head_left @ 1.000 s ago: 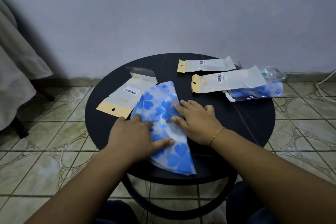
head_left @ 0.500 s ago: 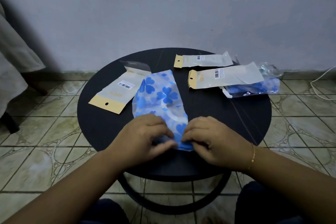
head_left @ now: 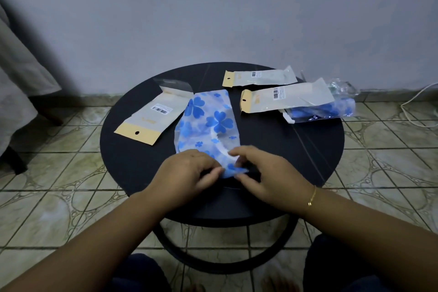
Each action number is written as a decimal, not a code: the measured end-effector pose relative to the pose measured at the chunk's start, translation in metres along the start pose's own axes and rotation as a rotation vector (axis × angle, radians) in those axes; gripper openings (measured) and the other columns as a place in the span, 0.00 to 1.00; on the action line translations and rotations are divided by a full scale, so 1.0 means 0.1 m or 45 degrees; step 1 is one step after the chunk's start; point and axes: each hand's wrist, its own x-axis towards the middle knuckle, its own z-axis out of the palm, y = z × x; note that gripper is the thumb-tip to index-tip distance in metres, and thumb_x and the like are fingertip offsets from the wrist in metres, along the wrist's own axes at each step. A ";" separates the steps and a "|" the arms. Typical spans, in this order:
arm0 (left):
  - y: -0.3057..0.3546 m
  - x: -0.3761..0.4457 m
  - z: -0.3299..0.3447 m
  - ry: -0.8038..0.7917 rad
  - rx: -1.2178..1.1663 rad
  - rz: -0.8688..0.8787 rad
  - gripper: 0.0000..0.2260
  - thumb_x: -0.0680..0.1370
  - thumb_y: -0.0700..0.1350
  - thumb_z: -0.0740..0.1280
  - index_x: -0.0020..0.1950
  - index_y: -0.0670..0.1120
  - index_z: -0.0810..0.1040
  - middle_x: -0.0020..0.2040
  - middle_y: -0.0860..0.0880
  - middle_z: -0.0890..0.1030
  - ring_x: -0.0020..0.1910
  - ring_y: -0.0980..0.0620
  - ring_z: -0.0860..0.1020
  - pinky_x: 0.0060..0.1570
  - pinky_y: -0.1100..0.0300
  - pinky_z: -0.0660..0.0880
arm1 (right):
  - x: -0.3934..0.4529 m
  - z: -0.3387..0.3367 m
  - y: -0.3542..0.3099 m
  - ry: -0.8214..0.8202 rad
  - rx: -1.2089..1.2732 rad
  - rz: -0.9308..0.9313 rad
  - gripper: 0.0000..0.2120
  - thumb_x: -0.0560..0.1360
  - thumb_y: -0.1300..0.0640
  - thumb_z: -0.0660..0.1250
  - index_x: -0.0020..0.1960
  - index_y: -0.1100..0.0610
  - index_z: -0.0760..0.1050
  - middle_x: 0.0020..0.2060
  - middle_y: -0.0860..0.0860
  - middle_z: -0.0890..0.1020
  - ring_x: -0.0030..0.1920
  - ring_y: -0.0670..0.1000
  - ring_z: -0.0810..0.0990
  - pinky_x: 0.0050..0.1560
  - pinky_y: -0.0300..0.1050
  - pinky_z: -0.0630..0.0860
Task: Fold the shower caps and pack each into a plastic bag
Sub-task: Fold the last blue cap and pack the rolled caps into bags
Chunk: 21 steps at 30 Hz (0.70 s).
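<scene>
Shower cap's (head_left: 208,123) near end under hands (head_left: 227,170).

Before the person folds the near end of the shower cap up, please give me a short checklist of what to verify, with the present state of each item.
1. Both hands hold the near end of the shower cap: ok; left hand and right hand pinch it.
2. The far part of the cap lies flat on the table: ok.
3. An empty bag waits beside the cap: ok; the bag with the open flap lies to its left, and the cap's edge overlaps it.
4. The cap is clear of the two bags on the right: ok.
5. The fold at the near end is even: cannot tell, the hands cover it.
</scene>
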 end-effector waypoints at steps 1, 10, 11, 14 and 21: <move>0.01 0.01 -0.01 -0.043 -0.077 -0.101 0.17 0.73 0.61 0.56 0.42 0.54 0.81 0.37 0.56 0.80 0.39 0.59 0.75 0.37 0.60 0.73 | 0.03 -0.01 -0.01 0.015 0.091 0.111 0.19 0.73 0.56 0.69 0.62 0.50 0.72 0.43 0.44 0.79 0.44 0.45 0.78 0.48 0.34 0.72; 0.04 0.07 -0.03 -0.094 -0.402 -0.513 0.09 0.71 0.55 0.71 0.49 0.61 0.75 0.37 0.57 0.81 0.39 0.62 0.77 0.44 0.65 0.73 | 0.26 0.00 0.01 0.093 0.422 0.605 0.21 0.69 0.59 0.73 0.57 0.49 0.68 0.37 0.54 0.80 0.37 0.46 0.77 0.39 0.36 0.71; 0.04 0.09 -0.03 -0.092 -0.417 -0.533 0.09 0.71 0.54 0.72 0.48 0.61 0.75 0.37 0.56 0.81 0.38 0.62 0.77 0.43 0.65 0.73 | 0.26 0.00 -0.01 0.098 0.387 0.592 0.19 0.70 0.60 0.73 0.54 0.49 0.68 0.37 0.53 0.79 0.36 0.46 0.76 0.38 0.36 0.70; 0.03 0.13 -0.05 -0.131 -0.384 -0.531 0.08 0.71 0.53 0.73 0.45 0.60 0.75 0.39 0.57 0.80 0.36 0.62 0.75 0.40 0.69 0.71 | 0.21 0.05 -0.03 0.057 0.073 0.462 0.10 0.71 0.58 0.70 0.46 0.49 0.70 0.40 0.48 0.71 0.38 0.46 0.72 0.41 0.39 0.69; -0.07 0.15 -0.06 -0.328 -0.071 -0.197 0.15 0.70 0.64 0.66 0.50 0.58 0.81 0.49 0.62 0.72 0.40 0.63 0.72 0.46 0.63 0.72 | 0.09 0.04 -0.01 0.080 -0.478 0.172 0.11 0.74 0.48 0.66 0.53 0.50 0.81 0.48 0.50 0.75 0.50 0.53 0.74 0.48 0.47 0.73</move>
